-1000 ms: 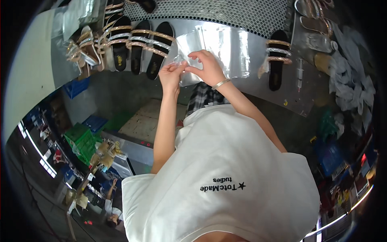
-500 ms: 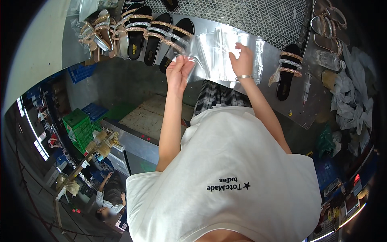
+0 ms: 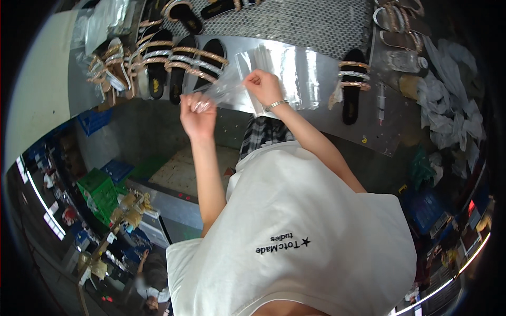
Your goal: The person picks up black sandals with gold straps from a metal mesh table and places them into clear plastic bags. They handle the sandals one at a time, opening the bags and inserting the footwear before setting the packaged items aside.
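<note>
Sheet of clear plastic (image 3: 226,92) stretches between your two hands, left of centre in the upper frame. Your left hand (image 3: 198,118) has its fingers curled shut over one end; your right hand (image 3: 265,88) appears to pinch the other, fingers together. Shiny plastic sleeves (image 3: 300,71) lie on the surface (image 3: 327,108) by your right hand, and strappy black sandals (image 3: 212,50) sit upper left. You seem to be spreading the thin sheet; the next move likely calls for even tension and a secure pinch.
</note>
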`<state>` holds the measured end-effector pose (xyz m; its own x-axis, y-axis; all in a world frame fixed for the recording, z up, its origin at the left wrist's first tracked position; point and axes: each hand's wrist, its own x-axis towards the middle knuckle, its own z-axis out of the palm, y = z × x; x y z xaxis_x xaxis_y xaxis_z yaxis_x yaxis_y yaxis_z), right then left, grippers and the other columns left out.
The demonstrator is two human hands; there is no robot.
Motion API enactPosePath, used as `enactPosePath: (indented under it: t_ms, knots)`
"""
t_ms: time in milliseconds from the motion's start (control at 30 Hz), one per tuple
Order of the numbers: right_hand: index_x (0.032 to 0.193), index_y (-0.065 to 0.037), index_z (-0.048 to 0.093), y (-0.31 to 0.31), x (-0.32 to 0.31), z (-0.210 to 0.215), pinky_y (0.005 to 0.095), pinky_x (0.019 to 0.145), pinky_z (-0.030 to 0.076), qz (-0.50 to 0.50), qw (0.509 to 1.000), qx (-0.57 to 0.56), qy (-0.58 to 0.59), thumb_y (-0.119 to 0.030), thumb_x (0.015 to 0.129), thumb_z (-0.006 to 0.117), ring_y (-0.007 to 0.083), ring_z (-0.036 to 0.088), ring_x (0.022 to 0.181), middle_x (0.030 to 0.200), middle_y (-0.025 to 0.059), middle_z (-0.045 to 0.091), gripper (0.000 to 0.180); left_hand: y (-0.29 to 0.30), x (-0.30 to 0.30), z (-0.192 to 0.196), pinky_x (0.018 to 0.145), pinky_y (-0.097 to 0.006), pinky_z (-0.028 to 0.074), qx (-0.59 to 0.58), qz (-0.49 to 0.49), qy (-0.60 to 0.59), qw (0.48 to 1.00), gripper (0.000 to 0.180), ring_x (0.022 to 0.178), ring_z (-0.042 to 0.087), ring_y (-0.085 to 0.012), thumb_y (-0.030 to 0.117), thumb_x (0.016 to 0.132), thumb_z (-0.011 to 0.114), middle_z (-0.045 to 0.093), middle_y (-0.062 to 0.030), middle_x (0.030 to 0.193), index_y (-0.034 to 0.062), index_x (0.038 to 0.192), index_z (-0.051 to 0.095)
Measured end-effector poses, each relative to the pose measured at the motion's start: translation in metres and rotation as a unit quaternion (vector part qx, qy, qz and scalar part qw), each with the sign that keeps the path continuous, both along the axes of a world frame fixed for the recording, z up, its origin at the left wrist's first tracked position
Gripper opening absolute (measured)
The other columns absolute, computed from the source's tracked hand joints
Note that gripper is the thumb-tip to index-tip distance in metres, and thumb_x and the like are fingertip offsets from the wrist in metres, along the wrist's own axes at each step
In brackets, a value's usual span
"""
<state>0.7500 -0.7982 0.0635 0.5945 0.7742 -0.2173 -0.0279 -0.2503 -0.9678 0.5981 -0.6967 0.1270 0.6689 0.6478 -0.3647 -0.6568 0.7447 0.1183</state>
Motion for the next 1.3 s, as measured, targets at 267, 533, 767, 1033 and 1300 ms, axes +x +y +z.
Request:
enactPosePath:
  t_ms: [267,533,767,1033,1300]
  knots:
    - [0.109,-0.003,0.055,-0.142,0.073,0.021,0.0374,0.082,0.043,-0.268,0.906,-0.165,-0.284,-0.023,0.062,0.08,0.0283,0.055,0.092,0.099,0.0134,0.058,0.057,-0.005,0.013,0.041,0.047,-0.022,0.025,0.206,-0.029,0.252,0.945,0.03,0.05,0.028,-0.0058,0.027,0.097,0.042,0.032,0.0043,0.059,0.0073,0.074,0.047]
    - [0.106,-0.003,0.057,-0.224,0.096,-0.005,0.0469,0.086,0.04,-0.236,0.813,-0.468,-0.255,-0.048,0.057,0.075,0.0365,0.054,0.096,0.105,0.0146,0.056,0.069,-0.008,0.045,0.039,0.043,-0.02,0.029,0.218,-0.065,0.342,0.912,0.027,0.046,0.032,-0.0035,0.024,0.095,0.045,0.038,0.0059,0.058,0.0022,0.092,0.06]
    - [0.113,0.001,0.05,-0.137,0.066,0.089,0.0321,0.069,0.047,-0.066,0.996,-0.061,0.011,-0.012,0.076,0.069,0.0154,0.056,0.078,0.088,0.0068,0.061,0.043,-0.019,0.058,-0.047,0.04,-0.022,0.029,0.095,-0.129,0.327,0.931,0.027,0.041,0.032,-0.0067,0.028,0.095,0.046,0.035,0.005,0.057,0.0059,0.098,0.061]
    - [0.12,-0.024,0.051,-0.089,0.069,0.042,0.0448,0.069,0.05,0.3,0.847,-0.241,-0.367,-0.024,0.078,0.062,0.0334,0.062,0.08,0.089,0.0138,0.063,0.043,-0.013,0.041,-0.1,0.05,-0.029,0.041,0.287,-0.079,0.445,0.845,0.026,0.054,0.052,-0.0127,0.025,0.094,0.048,0.049,-0.0004,0.055,0.0041,0.098,0.064]
    - [0.117,-0.011,0.055,-0.047,0.047,0.087,0.0318,0.042,0.047,0.271,0.93,-0.245,0.046,-0.028,0.072,0.072,0.02,0.063,0.056,0.075,0.01,0.064,0.051,-0.035,0.035,0.034,0.057,-0.036,0.045,0.853,-0.009,0.414,0.317,0.018,0.062,0.055,-0.0247,0.021,0.08,0.063,0.053,-0.0054,0.067,0.0101,0.094,0.067]
